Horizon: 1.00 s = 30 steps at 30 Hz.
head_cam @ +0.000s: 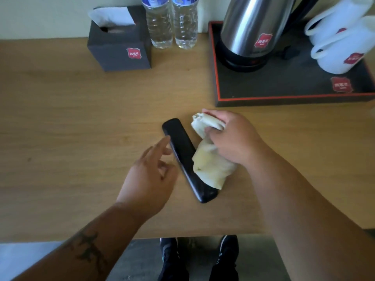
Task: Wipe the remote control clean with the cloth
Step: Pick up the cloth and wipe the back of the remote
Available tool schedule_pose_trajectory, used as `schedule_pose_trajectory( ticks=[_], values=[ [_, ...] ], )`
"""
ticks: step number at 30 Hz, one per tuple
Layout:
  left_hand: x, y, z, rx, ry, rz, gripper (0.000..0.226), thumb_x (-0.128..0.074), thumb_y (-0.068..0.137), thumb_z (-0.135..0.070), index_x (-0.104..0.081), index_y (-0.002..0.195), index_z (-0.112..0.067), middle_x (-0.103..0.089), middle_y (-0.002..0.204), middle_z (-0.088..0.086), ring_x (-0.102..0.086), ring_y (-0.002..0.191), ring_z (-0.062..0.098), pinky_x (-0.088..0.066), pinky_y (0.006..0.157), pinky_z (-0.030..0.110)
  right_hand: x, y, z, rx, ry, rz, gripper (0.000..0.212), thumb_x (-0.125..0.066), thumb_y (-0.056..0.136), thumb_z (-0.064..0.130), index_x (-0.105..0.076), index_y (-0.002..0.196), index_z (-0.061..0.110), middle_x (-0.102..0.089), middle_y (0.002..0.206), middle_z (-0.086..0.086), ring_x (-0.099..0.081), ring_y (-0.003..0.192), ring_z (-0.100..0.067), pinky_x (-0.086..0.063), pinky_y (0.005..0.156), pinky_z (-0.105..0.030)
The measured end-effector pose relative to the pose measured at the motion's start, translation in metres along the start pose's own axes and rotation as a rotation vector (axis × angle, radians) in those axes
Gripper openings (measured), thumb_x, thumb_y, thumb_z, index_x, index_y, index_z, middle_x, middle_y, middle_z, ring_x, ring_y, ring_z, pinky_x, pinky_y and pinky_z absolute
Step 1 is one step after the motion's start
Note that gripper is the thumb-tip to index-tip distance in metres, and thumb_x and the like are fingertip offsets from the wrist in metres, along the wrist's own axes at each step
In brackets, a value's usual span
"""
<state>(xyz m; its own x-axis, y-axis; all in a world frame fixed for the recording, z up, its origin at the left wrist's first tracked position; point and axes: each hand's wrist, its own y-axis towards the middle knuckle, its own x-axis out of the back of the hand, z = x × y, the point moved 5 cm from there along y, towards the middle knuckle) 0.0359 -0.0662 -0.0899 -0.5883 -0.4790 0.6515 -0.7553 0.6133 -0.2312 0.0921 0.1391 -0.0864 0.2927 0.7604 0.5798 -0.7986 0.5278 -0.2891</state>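
A long black remote control (183, 151) lies diagonally on the wooden table (60, 122), its far end pointing up and left. My right hand (233, 138) grips a bunched pale yellow cloth (209, 165) that rests against the remote's right side and covers part of it. My left hand (150, 175) is on the remote's left side with fingers loosely extended, the fingertips at or touching its left edge.
A dark tissue box (119, 49) and two water bottles (172, 23) stand at the back. At back right, a black tray with a red rim (263, 98) carries a steel kettle (251, 31) and white cups (341, 41). The table's near edge is close to my shoes.
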Motion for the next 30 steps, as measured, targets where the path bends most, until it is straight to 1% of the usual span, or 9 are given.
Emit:
schedule_pose_trajectory(
  ticks=[3, 6, 8, 13, 16, 19, 22, 25, 30],
  values=[
    [0.017, 0.027, -0.013, -0.309, 0.375, -0.032, 0.072, -0.058, 0.086, -0.019, -0.03, 0.152, -0.032, -0.043, 0.14, -0.01, -0.041, 0.124, 0.003, -0.039, 0.104, 0.025, 0.043, -0.017, -0.004, 0.022, -0.128, -0.185, 0.041, -0.06, 0.087, 0.021, -0.059, 0.123, 0.041, -0.065, 0.107, 0.02, -0.057, 0.083, 0.004, -0.037, 0.064, -0.004],
    [0.012, 0.059, -0.014, -0.511, 0.737, 0.197, 0.088, -0.06, 0.082, -0.04, -0.012, 0.156, -0.033, -0.013, 0.162, -0.007, -0.005, 0.15, 0.016, -0.009, 0.121, 0.039, 0.074, -0.043, -0.012, 0.017, -0.215, -0.271, 0.04, -0.064, 0.081, 0.018, -0.055, 0.114, 0.039, -0.062, 0.098, 0.022, -0.056, 0.081, 0.007, -0.038, 0.061, -0.011],
    [0.008, 0.07, -0.007, -0.573, 0.824, 0.285, 0.085, -0.05, 0.085, -0.057, -0.009, 0.156, -0.034, -0.004, 0.165, -0.007, 0.003, 0.152, 0.016, -0.004, 0.123, 0.041, 0.081, -0.052, -0.022, 0.006, -0.239, -0.288, 0.037, -0.066, 0.079, 0.018, -0.054, 0.107, 0.039, -0.061, 0.094, 0.023, -0.057, 0.08, 0.007, -0.038, 0.061, -0.012],
    [0.012, 0.074, 0.001, -0.571, 0.8, 0.227, 0.065, -0.044, 0.09, -0.063, -0.036, 0.146, -0.032, -0.043, 0.144, -0.005, -0.036, 0.137, 0.023, -0.028, 0.117, 0.045, 0.066, -0.054, -0.053, -0.047, -0.244, -0.279, 0.034, -0.063, 0.083, 0.027, -0.058, 0.115, 0.035, -0.063, 0.102, 0.02, -0.06, 0.088, -0.005, -0.043, 0.073, -0.019],
    [0.014, 0.072, 0.012, -0.529, 0.742, 0.178, 0.062, -0.044, 0.09, -0.063, -0.041, 0.143, -0.03, -0.049, 0.134, -0.004, -0.043, 0.127, 0.024, -0.032, 0.112, 0.046, 0.057, -0.058, -0.059, -0.05, -0.32, -0.302, 0.052, -0.065, 0.081, 0.047, -0.05, 0.129, 0.033, -0.06, 0.109, 0.018, -0.058, 0.096, -0.009, -0.046, 0.082, -0.029],
    [0.012, 0.065, 0.02, -0.486, 0.683, 0.115, 0.065, -0.041, 0.089, -0.067, -0.044, 0.141, -0.028, -0.051, 0.129, -0.002, -0.044, 0.122, 0.024, -0.033, 0.109, 0.045, 0.052, -0.064, -0.064, -0.052, -0.372, -0.381, 0.07, -0.067, 0.081, 0.043, -0.038, 0.142, 0.025, -0.062, 0.122, 0.004, -0.061, 0.105, -0.021, -0.05, 0.091, -0.043],
    [0.006, 0.058, 0.024, -0.414, 0.618, 0.06, 0.067, -0.042, 0.087, -0.069, -0.045, 0.14, -0.028, -0.051, 0.125, -0.003, -0.044, 0.118, 0.023, -0.033, 0.107, 0.043, 0.061, -0.064, -0.063, -0.101, -0.224, -0.511, 0.058, -0.065, 0.084, 0.029, -0.039, 0.136, 0.026, -0.064, 0.113, 0.004, -0.065, 0.088, -0.023, -0.052, 0.074, -0.036],
    [0.0, 0.053, 0.027, -0.373, 0.554, 0.009, 0.068, -0.041, 0.087, -0.069, -0.047, 0.14, -0.027, -0.05, 0.124, -0.004, -0.042, 0.116, 0.023, -0.032, 0.106, 0.043, 0.061, -0.064, -0.041, -0.071, -0.152, -0.605, 0.051, -0.066, 0.084, 0.022, -0.042, 0.13, 0.025, -0.063, 0.113, 0.004, -0.064, 0.085, -0.018, -0.051, 0.069, -0.031],
    [-0.003, 0.055, 0.031, -0.371, 0.546, -0.001, 0.061, -0.047, 0.085, -0.061, -0.053, 0.133, -0.024, -0.051, 0.121, 0.001, -0.043, 0.11, 0.027, -0.035, 0.099, 0.045, -0.008, -0.05, 0.036, 0.299, -0.255, -0.46, 0.046, -0.063, 0.08, 0.017, -0.052, 0.125, 0.02, -0.056, 0.121, -0.002, -0.06, 0.087, -0.015, -0.046, 0.067, -0.022]
  ],
)
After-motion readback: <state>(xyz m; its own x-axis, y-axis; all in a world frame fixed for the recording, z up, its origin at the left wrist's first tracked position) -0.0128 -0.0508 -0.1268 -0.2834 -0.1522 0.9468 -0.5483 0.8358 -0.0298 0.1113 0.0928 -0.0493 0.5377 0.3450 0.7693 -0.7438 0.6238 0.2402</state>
